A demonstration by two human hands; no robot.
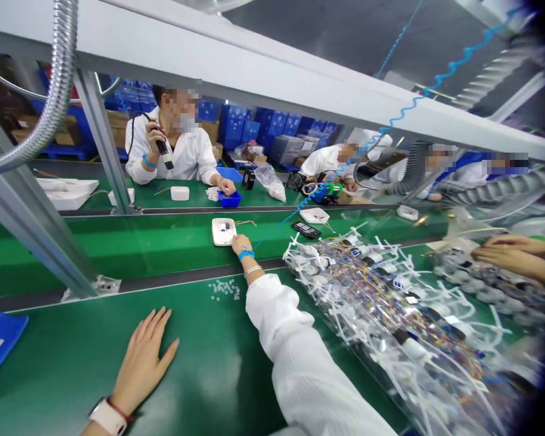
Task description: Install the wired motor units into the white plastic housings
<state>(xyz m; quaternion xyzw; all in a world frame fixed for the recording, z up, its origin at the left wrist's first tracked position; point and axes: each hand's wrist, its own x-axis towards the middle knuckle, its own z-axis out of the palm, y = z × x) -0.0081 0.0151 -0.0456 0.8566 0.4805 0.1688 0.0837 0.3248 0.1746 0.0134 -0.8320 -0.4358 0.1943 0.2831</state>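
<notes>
My left hand (143, 363), with a watch at its wrist, lies palm down on the green tabletop (200, 369), fingers spread and nothing in them. Stretched out to the far green strip, my right hand (241, 244) has its fingers at the lower right corner of a white square housing (224, 232) with wires. The fingers look closed on its edge. A blue cord band circles that wrist. Small clear rings (224, 289) lie scattered on the tabletop nearer to me, between my two hands.
Bagged wired parts (390, 303) cover the right side. A black device (306, 229) and another white housing (315, 215) lie beyond. Metal posts (102, 145) rise at left near a blue folder (0, 345). Several people sit opposite; another person's hands (518, 251) are at right.
</notes>
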